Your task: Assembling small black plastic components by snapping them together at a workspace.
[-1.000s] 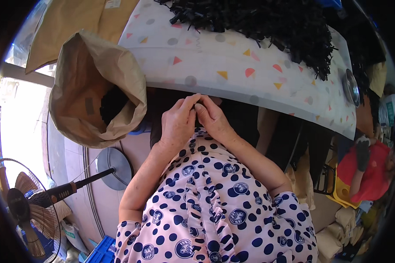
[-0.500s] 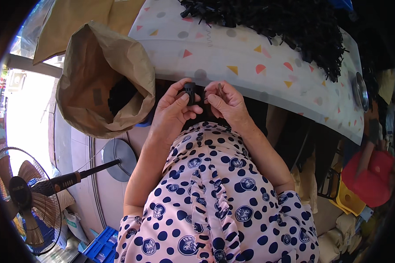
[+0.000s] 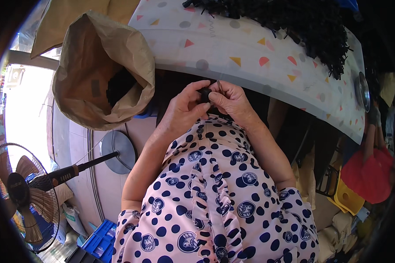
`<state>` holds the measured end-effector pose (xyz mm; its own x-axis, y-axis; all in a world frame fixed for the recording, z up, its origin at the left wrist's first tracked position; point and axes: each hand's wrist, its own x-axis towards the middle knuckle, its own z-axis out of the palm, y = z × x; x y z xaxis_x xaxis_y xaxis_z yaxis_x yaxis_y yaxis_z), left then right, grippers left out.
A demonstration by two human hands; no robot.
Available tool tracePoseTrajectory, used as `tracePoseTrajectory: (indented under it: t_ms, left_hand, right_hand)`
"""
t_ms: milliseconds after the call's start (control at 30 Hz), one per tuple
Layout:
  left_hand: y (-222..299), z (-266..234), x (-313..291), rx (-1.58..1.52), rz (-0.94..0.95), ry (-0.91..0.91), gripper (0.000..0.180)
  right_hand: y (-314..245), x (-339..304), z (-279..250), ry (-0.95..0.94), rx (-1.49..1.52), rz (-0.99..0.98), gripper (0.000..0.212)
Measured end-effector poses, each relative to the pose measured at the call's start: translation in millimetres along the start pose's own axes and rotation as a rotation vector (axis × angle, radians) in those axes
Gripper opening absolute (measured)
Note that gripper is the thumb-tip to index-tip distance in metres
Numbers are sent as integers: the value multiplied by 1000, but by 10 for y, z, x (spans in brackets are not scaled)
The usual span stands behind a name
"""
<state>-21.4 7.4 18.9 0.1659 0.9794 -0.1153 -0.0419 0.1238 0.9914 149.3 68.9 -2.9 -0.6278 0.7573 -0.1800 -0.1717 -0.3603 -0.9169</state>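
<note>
- From my end I count two bare hands, close together just short of the table edge.
- The left hand [image 3: 182,107] is curled, thumb and fingers closed around one small black part [image 3: 205,94]; its fingers hide much of it.
- The right hand [image 3: 236,104] is pinched, with one thin dark strip [image 3: 220,87] upright between its fingers and its thumb at the black part.
- Ahead, one patterned table [image 3: 210,48] bars the way, bearing one heap of black pieces [image 3: 289,19], too tangled for me to count.
- One metal bowl [image 3: 363,92] sits by its right edge.
- To the left, one open paper sack [image 3: 129,52] crowds the table, black stuff [image 3: 118,87] inside.
- Below it: one fan [image 3: 19,188], one blue crate [image 3: 98,243].
- Far right: one co-worker in red [image 3: 368,175], near one yellow seat [image 3: 350,193].
</note>
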Motion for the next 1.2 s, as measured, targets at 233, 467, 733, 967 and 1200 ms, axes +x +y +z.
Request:
tracePoseTrajectory:
  t_ms: [233,467,733,967,1200]
  left_hand:
    - [23,80,18,144,52,91,35]
    - [44,43,-4,171,15,86,27]
    - [81,-20,-87,455,40,193,30]
    - [236,-178,-7,750,248,354,29]
    - [256,-1243,-194,861,102,757,29]
  right_hand:
    - [-29,-88,100,3,-202,-26,17]
    - [6,-122,188,0,-345,-105,20]
    - [63,-23,387,46,-486,-205,13]
    - [-125,282,332,-22,-534,-325,16]
    - [-995,1227,-1308,784,-791,-542,31]
